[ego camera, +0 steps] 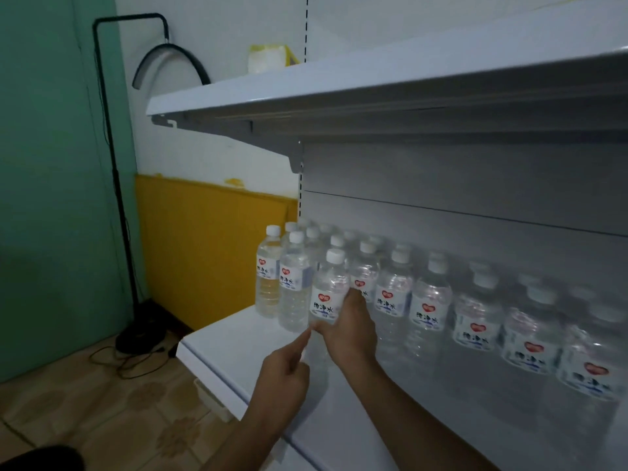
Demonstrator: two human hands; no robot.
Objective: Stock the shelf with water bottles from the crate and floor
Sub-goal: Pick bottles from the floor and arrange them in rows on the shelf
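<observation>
Two hands working one water bottle at the front of the lower shelf.

Far left, a black lamp stand (112, 171) is standing on the tiled floor against the green wall, cables trailing from its base. The left hand (285, 365) is reaching up with its index finger straight, the tip touching the lower part of the front bottle (329, 294), the other fingers curled and holding nothing. The right hand (350, 328) is gripping that same bottle from its right side, thumb at the label, the bottle standing upright on the white lower shelf (221, 348). Rightward, a row of bottles (475, 317) is lining the shelf, more ranked behind them. Above, a yellow packet (268, 59) is sitting on the upper shelf (373, 83).
</observation>
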